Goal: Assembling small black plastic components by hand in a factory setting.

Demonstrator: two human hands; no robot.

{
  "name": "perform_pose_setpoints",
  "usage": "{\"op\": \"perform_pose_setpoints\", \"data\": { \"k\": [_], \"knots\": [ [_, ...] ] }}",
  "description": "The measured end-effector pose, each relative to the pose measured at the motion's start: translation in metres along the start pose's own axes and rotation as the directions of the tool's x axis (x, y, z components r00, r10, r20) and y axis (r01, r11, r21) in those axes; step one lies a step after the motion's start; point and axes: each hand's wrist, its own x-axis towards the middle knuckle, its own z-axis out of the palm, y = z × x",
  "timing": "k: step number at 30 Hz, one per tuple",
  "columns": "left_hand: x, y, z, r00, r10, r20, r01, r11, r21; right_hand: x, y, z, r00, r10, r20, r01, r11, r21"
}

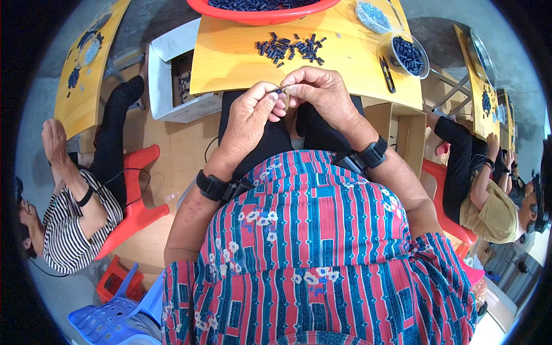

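Both hands meet just off the table's near edge, above my lap. My left hand [252, 112] is closed, with a small dark plastic piece [279, 91] pinched between thumb and forefinger. Against it, my right hand [323, 91] pinches with thumb and forefinger; what lies between those fingertips is too small to make out. Just beyond my hands, a loose scatter of short dark plastic pieces [280, 47] lies on the yellow table [230, 63].
A red basin [264, 17] of dark pieces stands at the back. To the right are a clear tub [425, 68] of dark pieces, a container of light blue bits [374, 17] and a black slim hand tool [387, 75]. A white box [164, 69] stands left; people sit on both sides.
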Motion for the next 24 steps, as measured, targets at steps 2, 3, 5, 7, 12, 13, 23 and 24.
{"op": "perform_pose_setpoints", "data": {
  "k": [2, 3, 5, 7, 12, 13, 23, 24],
  "knots": [
    [-0.0002, 0.0012, 0.0003, 1.000, -0.009, 0.005, 0.009, 1.000, 0.003, 0.0004, -0.0010, 0.0010, 1.000, 0.004, -0.008, -0.004, 1.000, -0.010],
    [-0.0004, 0.0010, 0.0004, 1.000, -0.009, 0.008, 0.009, 1.000, 0.000, 0.0004, -0.0015, 0.0014, 1.000, 0.008, -0.015, -0.008, 1.000, -0.021],
    [-0.0006, 0.0012, 0.0010, 1.000, -0.009, 0.010, 0.009, 1.000, -0.003, -0.0003, -0.0024, 0.0015, 1.000, 0.010, -0.022, -0.010, 1.000, -0.025],
    [-0.0006, 0.0016, 0.0017, 1.000, -0.005, 0.013, 0.006, 0.999, -0.040, -0.0012, -0.0030, 0.0019, 0.999, 0.012, -0.030, -0.013, 0.999, -0.029],
    [-0.0025, 0.0014, 0.0021, 1.000, -0.016, 0.000, 0.016, 0.998, -0.054, -0.0022, -0.0019, 0.0037, 0.996, -0.070, -0.057, 0.067, 0.996, -0.052],
    [-0.0029, 0.0010, 0.0017, 1.000, -0.021, -0.003, 0.020, 0.998, -0.061, -0.0025, -0.0028, 0.0044, 0.996, -0.071, -0.055, 0.068, 0.996, -0.053],
    [-0.0055, 0.0005, 0.0025, 1.000, -0.003, -0.019, 0.002, 0.998, -0.064, -0.0051, -0.0041, 0.0069, 0.988, -0.138, -0.068, 0.129, 0.984, -0.120],
    [-0.0054, 0.0005, 0.0024, 1.000, -0.001, -0.017, 0.000, 0.998, -0.060, -0.0053, -0.0047, 0.0071, 0.991, -0.109, -0.074, 0.100, 0.988, -0.119]
  ]
}}
